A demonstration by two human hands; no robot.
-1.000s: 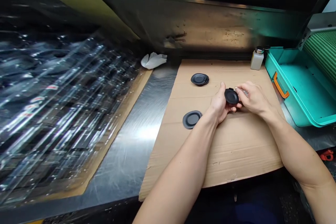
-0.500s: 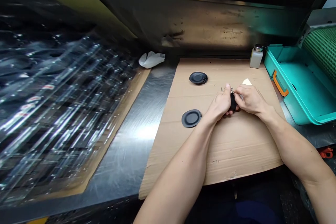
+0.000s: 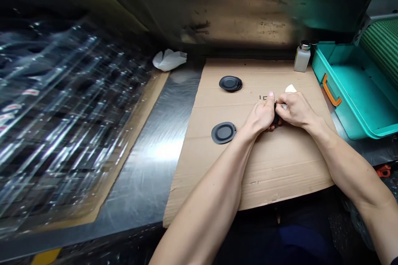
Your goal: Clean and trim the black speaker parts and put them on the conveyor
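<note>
My left hand (image 3: 261, 115) is closed around a small black part (image 3: 276, 117), thumb up, above the cardboard sheet (image 3: 280, 165). Most of that part is hidden by the fingers, so its full shape does not show. Against it presses my right hand (image 3: 297, 109), its fingers pinched on a piece of white cloth or paper (image 3: 290, 88) that pokes out above the knuckles. Left of the hands lie a single flat black oval disc (image 3: 224, 133) and, farther back, a small overlapping pile of similar black discs (image 3: 230, 83).
A pump-top bottle (image 3: 302, 59) stands at the cardboard's back right corner. Beside it is a teal bin (image 3: 357, 126) with an orange handle (image 3: 331, 91). Crumpled white material (image 3: 169, 60) lies on the steel table (image 3: 146, 153). Plastic-covered dark items (image 3: 71, 124) fill the left.
The camera view has shifted a little, so the scene sits higher and farther left. Less of the black part shows between my hands, which stay together in nearly the same place.
</note>
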